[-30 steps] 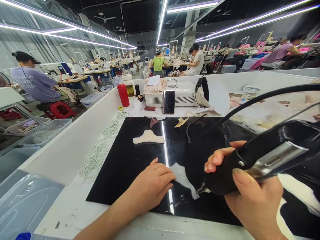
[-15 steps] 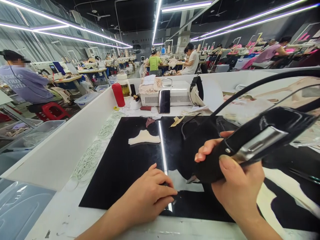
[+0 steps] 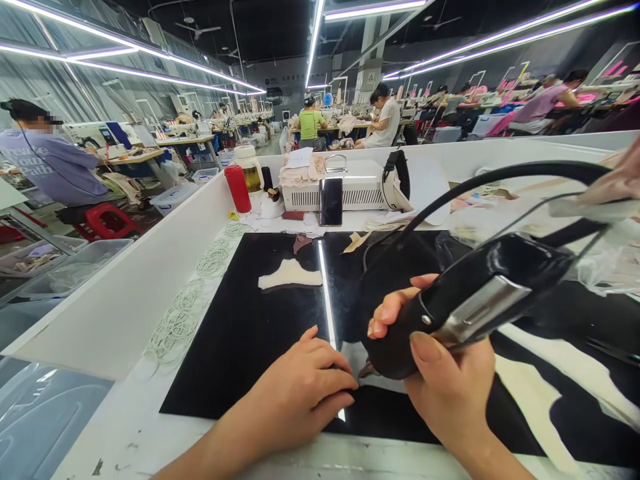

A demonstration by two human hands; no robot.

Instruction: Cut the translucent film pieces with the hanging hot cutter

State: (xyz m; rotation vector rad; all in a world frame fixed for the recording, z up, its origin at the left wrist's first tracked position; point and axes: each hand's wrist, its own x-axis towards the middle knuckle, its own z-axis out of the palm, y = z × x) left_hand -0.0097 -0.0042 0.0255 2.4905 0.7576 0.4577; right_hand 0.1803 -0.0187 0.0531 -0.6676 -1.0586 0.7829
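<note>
My right hand (image 3: 445, 373) wraps around a black corded hand tool (image 3: 480, 280) with a silver lever on its side, the thumb lying by the lever. The tool's rounded front end points down and left over a flat grey-white piece (image 3: 353, 353) on the black mat (image 3: 240, 353). My left hand (image 3: 305, 383) rests low over the mat, left of that piece, thumb and forefinger brought together close to its edge. Whatever they pinch is hidden. A small brownish tip or scrap (image 3: 369, 369) shows between the hands. Farther up the mat lies a cream shaped piece (image 3: 291, 275).
Cream cut pieces (image 3: 533, 393) lie right of my right hand. Pale green cord loops (image 3: 175, 327) line the left side. Behind the mat stand a phone (image 3: 331, 202), a white vented box (image 3: 363, 190) and a red cup (image 3: 237, 189). A thick black hose (image 3: 500, 172) arches above the tool.
My right hand has moved left with the tool, bringing its front end closer to my left hand and covering more of the grey-white piece. My left hand has barely moved.
</note>
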